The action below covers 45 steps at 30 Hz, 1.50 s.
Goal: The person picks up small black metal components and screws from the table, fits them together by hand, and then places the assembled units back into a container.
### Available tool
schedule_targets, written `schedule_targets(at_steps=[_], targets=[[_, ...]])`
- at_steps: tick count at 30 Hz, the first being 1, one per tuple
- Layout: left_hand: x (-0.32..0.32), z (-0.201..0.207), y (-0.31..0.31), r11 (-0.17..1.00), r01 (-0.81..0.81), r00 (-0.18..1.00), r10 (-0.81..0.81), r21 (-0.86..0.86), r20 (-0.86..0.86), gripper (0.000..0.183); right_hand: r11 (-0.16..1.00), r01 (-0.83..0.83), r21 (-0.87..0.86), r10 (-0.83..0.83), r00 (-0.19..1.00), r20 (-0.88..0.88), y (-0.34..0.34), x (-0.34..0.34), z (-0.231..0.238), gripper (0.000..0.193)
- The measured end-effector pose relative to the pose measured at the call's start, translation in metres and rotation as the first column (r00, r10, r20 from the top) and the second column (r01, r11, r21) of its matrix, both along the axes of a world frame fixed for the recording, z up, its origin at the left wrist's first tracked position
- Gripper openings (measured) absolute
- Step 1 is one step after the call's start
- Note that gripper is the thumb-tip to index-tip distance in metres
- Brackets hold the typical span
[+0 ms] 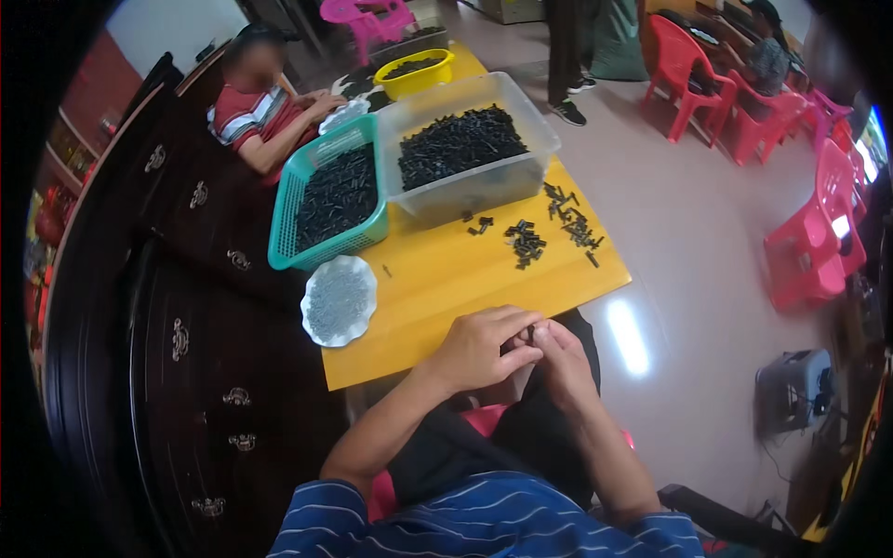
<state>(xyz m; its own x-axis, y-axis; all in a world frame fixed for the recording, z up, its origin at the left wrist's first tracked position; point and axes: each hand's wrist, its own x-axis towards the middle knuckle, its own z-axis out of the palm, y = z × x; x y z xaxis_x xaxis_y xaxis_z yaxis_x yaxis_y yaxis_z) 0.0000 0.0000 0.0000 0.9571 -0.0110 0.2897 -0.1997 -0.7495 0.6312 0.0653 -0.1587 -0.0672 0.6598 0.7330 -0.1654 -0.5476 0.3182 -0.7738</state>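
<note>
My left hand and my right hand meet just off the near edge of the yellow table. Both have their fingers closed and pinch a small black part between them; fingers cover most of it. Beyond them on the tabletop lies a small pile of black parts, with a looser scatter of black pieces to its right. A white scalloped dish full of tiny greyish pieces stands near the table's left edge.
A teal basket and a translucent bin, both filled with black pieces, stand farther back, with a yellow basin behind. A person works at the left side. Dark drawers flank the table; red plastic chairs stand at right.
</note>
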Motion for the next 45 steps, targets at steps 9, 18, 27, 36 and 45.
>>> schedule_targets(at_steps=[9, 18, 27, 36, 45], targets=[[-0.042, -0.006, 0.037, 0.932, -0.011, 0.976, -0.068, -0.362, -0.206, 0.012, 0.952, -0.239, -0.190, 0.296, 0.875, 0.384, 0.006, -0.010, -0.013, 0.034], [-0.026, 0.026, 0.194, 0.773, -0.605, 0.794, 0.572, 0.191, 0.204, 0.008, 0.873, -0.145, -0.466, 0.425, 0.695, 0.580, 0.002, -0.019, 0.004, 0.017], [0.008, 0.011, 0.190, 0.812, -0.532, 0.831, 0.447, 0.238, 0.332, 0.024, 0.875, -0.142, -0.463, 0.418, 0.706, 0.572, 0.000, -0.012, 0.029, 0.019], [0.074, -0.063, 0.130, 0.850, -0.454, 0.882, 0.385, 0.268, 0.271, 0.019, 0.866, -0.160, -0.473, 0.429, 0.724, 0.540, 0.003, -0.013, 0.021, 0.018], [0.116, -0.070, 0.112, 0.805, -0.528, 0.849, 0.497, 0.270, 0.180, 0.022, 0.894, -0.149, -0.422, 0.394, 0.710, 0.584, 0.001, -0.010, 0.008, 0.020]])
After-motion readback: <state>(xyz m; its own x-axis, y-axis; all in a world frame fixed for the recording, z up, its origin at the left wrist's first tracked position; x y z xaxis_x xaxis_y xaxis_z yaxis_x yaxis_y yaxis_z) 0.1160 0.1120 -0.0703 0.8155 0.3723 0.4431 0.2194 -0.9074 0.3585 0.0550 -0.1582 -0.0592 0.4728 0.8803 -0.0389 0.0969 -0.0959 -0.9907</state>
